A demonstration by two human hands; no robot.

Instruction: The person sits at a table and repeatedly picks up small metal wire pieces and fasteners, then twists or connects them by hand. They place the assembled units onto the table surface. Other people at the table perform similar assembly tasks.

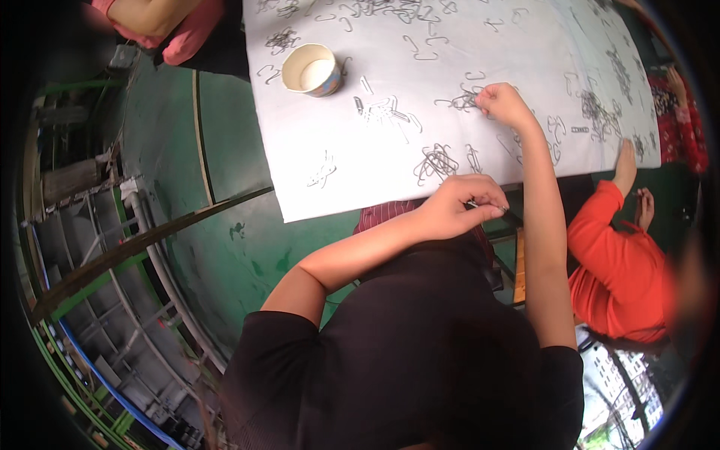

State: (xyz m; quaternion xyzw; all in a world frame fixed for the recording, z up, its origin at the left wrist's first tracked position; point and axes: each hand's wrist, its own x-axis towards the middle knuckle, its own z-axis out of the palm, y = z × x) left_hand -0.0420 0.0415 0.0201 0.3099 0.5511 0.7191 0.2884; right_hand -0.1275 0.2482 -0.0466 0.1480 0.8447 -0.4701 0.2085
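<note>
My left hand [463, 204] is closed in front of my body at the table's near edge. Between its thumb and fingers shows a bit of a small dark metal piece, too small to name. Farther out, my right hand [506, 105] reaches over the table with its fingertips pinched together at a pile of wire hooks [463, 100]. Its fingers hide whatever they grip. Just beyond my left hand lies another tangled pile of bent wire hooks [436, 162]. Small shiny flat metal strips [386, 110] are scattered to the left of my right hand.
A paper cup [311, 71] stands near the left edge of the white-covered table [300, 196]. More hook piles [600, 116] lie at the right and far side. A person in red [619, 259] sits to my right; another person's arm [154, 15] shows at the upper left.
</note>
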